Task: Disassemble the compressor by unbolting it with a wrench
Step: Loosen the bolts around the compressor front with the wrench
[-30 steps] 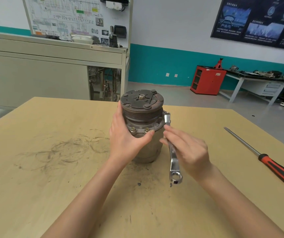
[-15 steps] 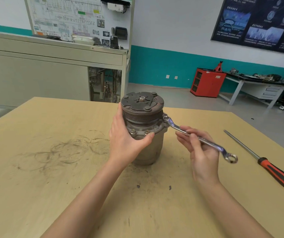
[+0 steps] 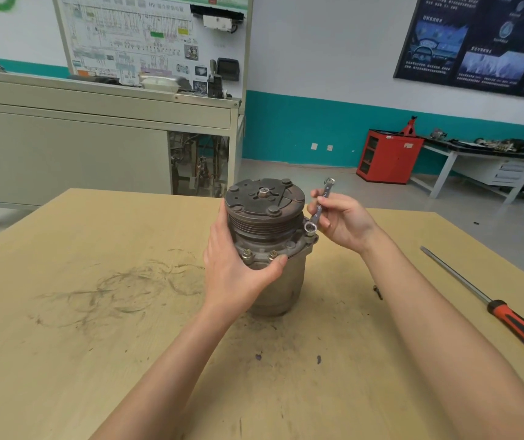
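Holding the compressor [image 3: 265, 217] upright on the surface [image 3: 95, 344] with our left hand [image 3: 235, 274] wrapped round it, we pinch the wrench [image 3: 319, 208] in our right hand [image 3: 346, 222], its bottom ring on the compressor's right edge.

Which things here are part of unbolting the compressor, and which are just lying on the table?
In the job: compressor, gripped by left hand; wrench in right hand, ring end at the flange.
Lying about: red-handled screwdriver; small dark piece on the table.
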The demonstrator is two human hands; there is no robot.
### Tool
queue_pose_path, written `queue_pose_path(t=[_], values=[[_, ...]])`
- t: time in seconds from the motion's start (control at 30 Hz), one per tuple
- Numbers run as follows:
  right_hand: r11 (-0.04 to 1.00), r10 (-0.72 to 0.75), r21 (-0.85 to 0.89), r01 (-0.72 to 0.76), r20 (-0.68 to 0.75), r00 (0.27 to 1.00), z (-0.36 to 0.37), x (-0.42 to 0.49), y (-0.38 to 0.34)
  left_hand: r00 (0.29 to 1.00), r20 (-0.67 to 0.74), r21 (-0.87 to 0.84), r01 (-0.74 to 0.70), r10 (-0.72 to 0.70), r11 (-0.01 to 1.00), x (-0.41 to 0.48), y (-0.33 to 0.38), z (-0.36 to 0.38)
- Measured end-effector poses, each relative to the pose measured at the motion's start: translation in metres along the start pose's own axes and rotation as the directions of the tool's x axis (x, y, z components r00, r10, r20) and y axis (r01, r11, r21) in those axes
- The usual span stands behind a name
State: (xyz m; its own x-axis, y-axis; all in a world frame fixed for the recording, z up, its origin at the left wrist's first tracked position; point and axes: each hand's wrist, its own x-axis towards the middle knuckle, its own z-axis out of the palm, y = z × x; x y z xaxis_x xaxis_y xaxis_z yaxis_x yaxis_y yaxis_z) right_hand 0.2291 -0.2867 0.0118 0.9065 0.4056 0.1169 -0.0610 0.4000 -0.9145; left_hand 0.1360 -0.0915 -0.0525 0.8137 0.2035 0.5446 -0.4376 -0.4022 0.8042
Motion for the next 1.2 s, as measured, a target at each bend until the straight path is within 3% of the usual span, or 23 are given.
queue_pose_path(t=[0.07, 0.17, 0.23, 0.3, 0.4, 0.47, 0.5, 0.57, 0.6, 0.67, 0.83, 1.07, 1.13, 1.2], values=[[0.994, -0.043, 0.097, 0.047, -0.044, 0.998, 0.001, -0.001, -0.001, 1.000, 0.002, 0.003, 0.003, -0.003, 1.000, 0.000, 0.000, 0.000], [0.950, -0.201, 0.188, 0.248, -0.236, 0.951, 0.006, -0.011, -0.015, 1.000, 0.001, -0.001, 0.011, -0.011, 1.000, -0.001, 0.000, 0.000], [0.920, -0.379, -0.030, 0.391, -0.325, 0.867, 0.014, -0.026, -0.022, 1.000, 0.004, -0.009, 0.017, -0.017, 1.000, -0.001, 0.000, 0.000], [0.811, -0.577, -0.345, 0.473, -0.335, 0.745, 0.024, -0.045, -0.013, 1.000, 0.006, -0.009, 0.018, -0.018, 1.000, -0.001, 0.000, 0.000], [0.528, -0.801, -0.665, 0.528, -0.182, 0.571, 0.040, -0.072, 0.018, 1.000, 0.000, -0.001, 0.019, -0.019, 1.000, -0.002, 0.001, -0.001], [0.288, -0.859, -0.792, 0.537, 0.034, 0.511, 0.048, -0.085, 0.037, 1.000, -0.003, 0.004, 0.018, -0.018, 1.000, -0.002, 0.002, -0.001], [0.121, -0.866, -0.834, 0.539, 0.176, 0.467, 0.049, -0.089, 0.044, 1.000, -0.003, 0.004, 0.018, -0.018, 1.000, -0.002, 0.003, -0.001], [-0.245, -0.820, -0.826, 0.508, 0.456, 0.346, 0.050, -0.095, 0.055, 1.000, -0.005, 0.008, 0.024, -0.024, 1.000, -0.002, 0.003, -0.002], [-0.377, -0.782, -0.799, 0.468, 0.545, 0.301, 0.050, -0.097, 0.057, 1.000, -0.005, 0.011, 0.027, -0.026, 1.000, -0.002, 0.004, -0.002], [-0.499, -0.737, -0.767, 0.404, 0.621, 0.267, 0.049, -0.099, 0.061, 1.000, -0.002, 0.014, 0.026, -0.026, 1.000, -0.003, 0.004, -0.001], [-0.572, -0.683, -0.738, 0.357, 0.670, 0.290, 0.043, -0.102, 0.072, 1.000, 0.004, 0.009, 0.018, -0.018, 1.000, -0.003, 0.004, -0.002], [-0.499, -0.699, -0.776, 0.386, 0.624, 0.350, 0.036, -0.104, 0.080, 1.000, 0.004, 0.002, 0.022, -0.022, 1.000, -0.003, 0.005, -0.002], [-0.442, -0.735, -0.804, 0.397, 0.578, 0.353, 0.036, -0.106, 0.080, 1.000, 0.006, -0.001, 0.020, -0.020, 1.000, -0.003, 0.005, -0.002], [-0.291, -0.819, -0.862, 0.415, 0.448, 0.358, 0.037, -0.109, 0.083, 1.000, 0.006, -0.006, 0.020, -0.019, 1.000, -0.002, 0.005, -0.002]])
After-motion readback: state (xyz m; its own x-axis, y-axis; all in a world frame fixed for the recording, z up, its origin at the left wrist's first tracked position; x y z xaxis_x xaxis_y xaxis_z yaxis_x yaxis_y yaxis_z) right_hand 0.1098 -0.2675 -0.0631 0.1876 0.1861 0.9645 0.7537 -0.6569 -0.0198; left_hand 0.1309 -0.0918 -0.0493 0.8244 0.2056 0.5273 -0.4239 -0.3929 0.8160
